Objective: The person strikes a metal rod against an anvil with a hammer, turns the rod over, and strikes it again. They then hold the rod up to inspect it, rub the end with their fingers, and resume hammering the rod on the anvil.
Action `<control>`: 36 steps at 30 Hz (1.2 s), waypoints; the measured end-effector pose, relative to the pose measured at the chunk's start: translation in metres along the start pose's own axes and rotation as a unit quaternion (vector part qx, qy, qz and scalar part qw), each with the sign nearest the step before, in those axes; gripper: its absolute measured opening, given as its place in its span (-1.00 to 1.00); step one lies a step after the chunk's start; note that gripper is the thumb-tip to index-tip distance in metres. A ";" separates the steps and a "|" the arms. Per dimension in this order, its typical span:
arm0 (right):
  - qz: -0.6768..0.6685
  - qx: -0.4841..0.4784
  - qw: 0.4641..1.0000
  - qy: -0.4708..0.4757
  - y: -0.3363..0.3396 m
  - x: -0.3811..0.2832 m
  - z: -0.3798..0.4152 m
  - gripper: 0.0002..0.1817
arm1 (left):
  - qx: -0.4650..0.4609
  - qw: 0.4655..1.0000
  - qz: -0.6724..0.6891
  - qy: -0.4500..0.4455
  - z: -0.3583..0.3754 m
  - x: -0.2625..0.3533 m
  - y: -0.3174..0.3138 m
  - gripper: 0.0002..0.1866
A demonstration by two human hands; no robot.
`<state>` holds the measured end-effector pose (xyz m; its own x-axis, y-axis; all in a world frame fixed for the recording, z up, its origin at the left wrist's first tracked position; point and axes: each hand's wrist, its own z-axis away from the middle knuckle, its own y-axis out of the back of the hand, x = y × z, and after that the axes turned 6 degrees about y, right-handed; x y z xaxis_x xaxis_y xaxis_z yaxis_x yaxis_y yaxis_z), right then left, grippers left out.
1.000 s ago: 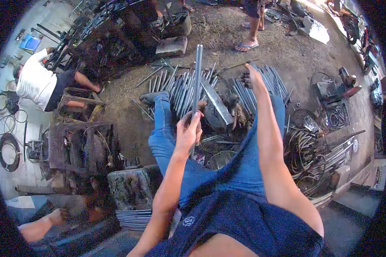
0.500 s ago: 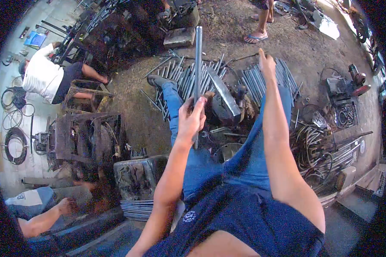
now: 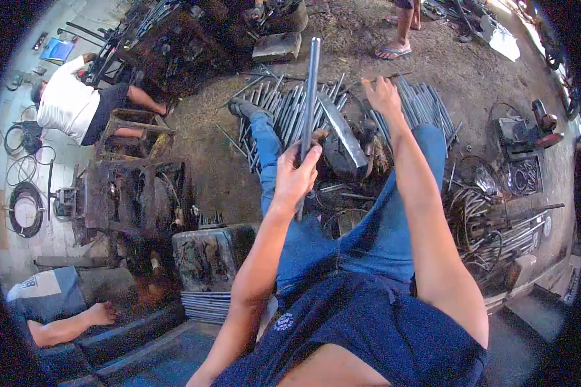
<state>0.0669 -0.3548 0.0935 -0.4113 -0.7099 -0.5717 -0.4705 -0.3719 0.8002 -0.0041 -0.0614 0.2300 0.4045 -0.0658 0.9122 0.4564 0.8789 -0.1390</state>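
My left hand (image 3: pixel 297 173) is wrapped around a long metal rod (image 3: pixel 311 97) held nearly upright, its top end leaning slightly right. Beyond the rod, a flat shiny metal bar (image 3: pixel 345 134) rests on a dark block between my legs. My right hand (image 3: pixel 384 98) is stretched forward above the rods near my right knee, its fingers slightly apart. A thin dark rod (image 3: pixel 403 75) shows beside its fingertips; contact with it is unclear. Many loose metal rods (image 3: pixel 271 106) lie by my left foot, and another pile (image 3: pixel 426 106) lies by my right knee.
A person in a white shirt (image 3: pixel 68 106) works at the left. Another person's arm (image 3: pixel 68 330) is at lower left. A person's sandaled foot (image 3: pixel 393 49) stands ahead. A power tool (image 3: pixel 545 129) is at right. Wooden frames and a worn metal container (image 3: pixel 206 258) are left of my legs.
My right hand has moved left over the rods, its fingers more spread. The view has shifted slightly. My left hand still grips the rod.
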 end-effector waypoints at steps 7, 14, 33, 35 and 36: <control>0.082 -0.013 0.967 0.243 -0.033 -0.031 0.036 -0.36 | 0.018 1.000 -0.017 0.006 0.000 -0.003 0.009 -0.84; 0.111 -0.122 0.873 0.460 -0.081 -0.032 0.080 -0.30 | 0.025 0.999 0.003 0.033 -0.002 -0.013 0.019 -0.81; -0.673 -0.350 0.644 -0.096 0.000 -0.157 0.063 -0.29 | -0.055 0.995 0.083 0.026 0.003 -0.007 0.028 -0.81; -0.767 -0.416 0.479 -0.099 0.040 -0.172 0.054 -0.11 | -0.085 0.992 0.092 0.025 0.004 -0.006 0.029 -0.79; -0.767 -0.414 0.480 -0.097 0.058 -0.182 0.053 -0.11 | -0.106 0.988 0.114 0.022 0.006 -0.004 0.027 -0.78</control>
<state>0.0732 -0.2157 0.2347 -0.1802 0.8187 -0.5452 0.1029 -0.5356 -0.8382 0.0019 -0.0345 0.2251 0.5471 0.0981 0.8313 0.5029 0.7554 -0.4202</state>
